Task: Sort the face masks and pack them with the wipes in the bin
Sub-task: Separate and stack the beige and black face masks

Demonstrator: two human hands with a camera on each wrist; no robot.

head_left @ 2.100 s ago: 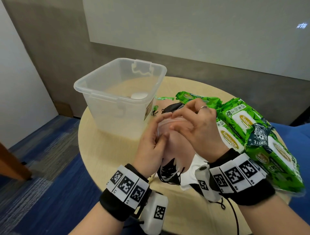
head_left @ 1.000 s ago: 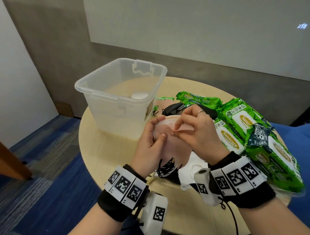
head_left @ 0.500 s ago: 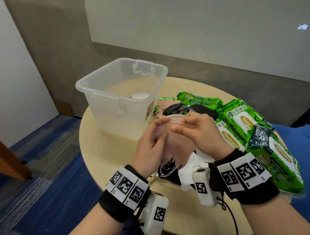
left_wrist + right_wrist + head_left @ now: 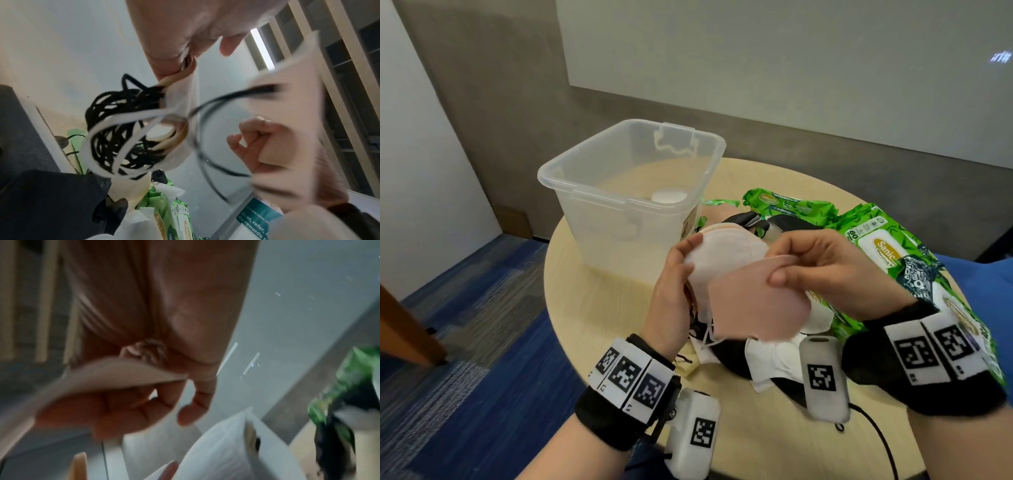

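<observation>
In the head view my left hand grips a stack of folded masks, white on top, above the table's middle. My right hand pinches a single pink mask by its upper edge, fanned off the stack toward me. The left wrist view shows the stack's tangled black and white ear loops hanging below my left fingers, and the pink mask beside them. The right wrist view is blurred, with the pink mask held between thumb and fingers. The clear plastic bin stands behind at the left.
Several green wipe packs lie along the right of the round beige table. Loose black and white masks lie under my hands, and a black mask sits behind them. A small white round thing lies inside the bin.
My right hand has peeled the pink mask off the stack and drawn it down and toward me. The left hand keeps the stack in place.
</observation>
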